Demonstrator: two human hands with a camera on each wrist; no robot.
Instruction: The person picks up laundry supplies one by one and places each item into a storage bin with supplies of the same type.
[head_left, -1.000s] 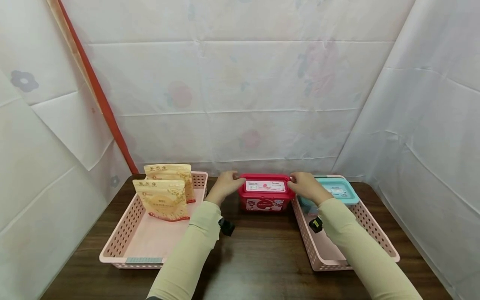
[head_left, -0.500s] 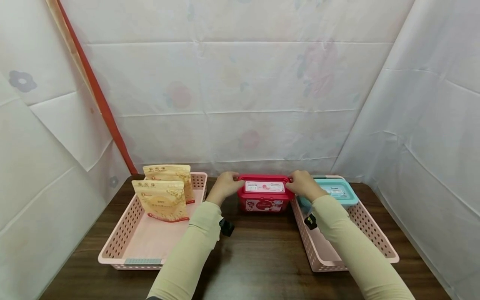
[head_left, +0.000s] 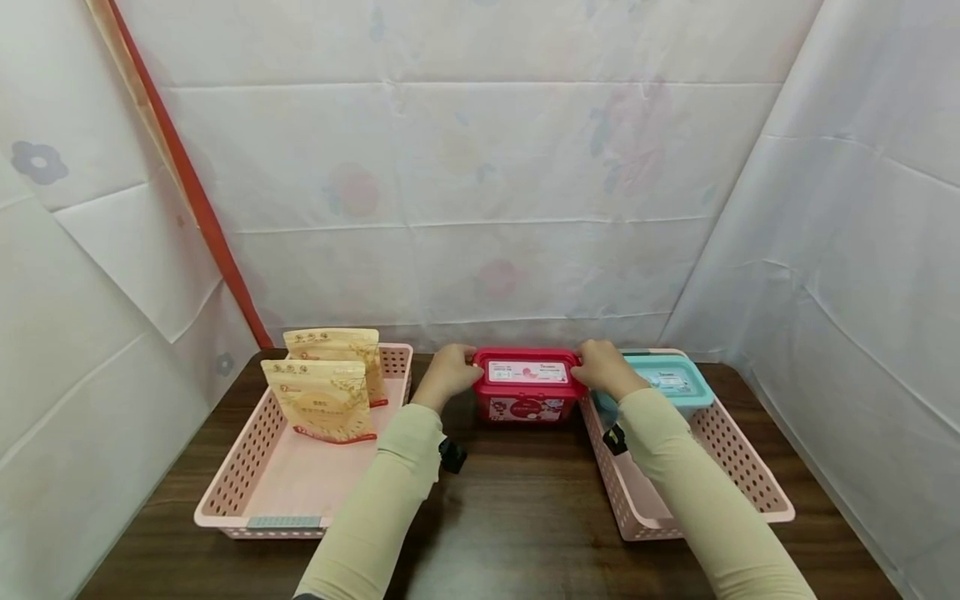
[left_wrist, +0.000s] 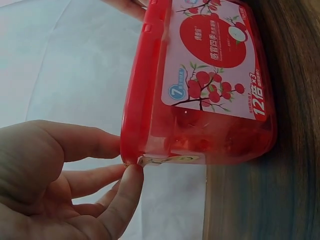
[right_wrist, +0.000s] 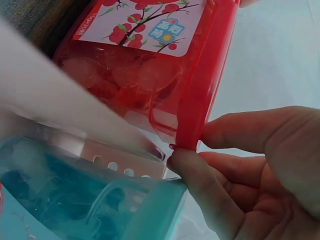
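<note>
A red lidded tub of laundry pods (head_left: 528, 392) stands on the dark table between two baskets. My left hand (head_left: 448, 375) pinches the left end of its lid; in the left wrist view the thumb lies on top and the fingers (left_wrist: 131, 187) hook beneath the rim. At the opposite end my right hand (head_left: 609, 371) grips the lid rim the same way, thumb above and a fingertip (right_wrist: 182, 160) below. Red pods show through the tub's clear wall (right_wrist: 125, 85). A matching teal tub (head_left: 678, 379) sits in the right basket, just beside the right hand.
Two yellow stand-up pouches (head_left: 322, 404) are upright in the pink left basket (head_left: 247, 467). The pink right basket (head_left: 738, 462) stands close against the red tub's right side. Behind everything hangs a pale printed cloth (head_left: 480, 192), with more cloth at both sides.
My right hand has shifted slightly left and in over the lid's right end, its fingers closing on the rim. The left hand and the red tub look almost still.
</note>
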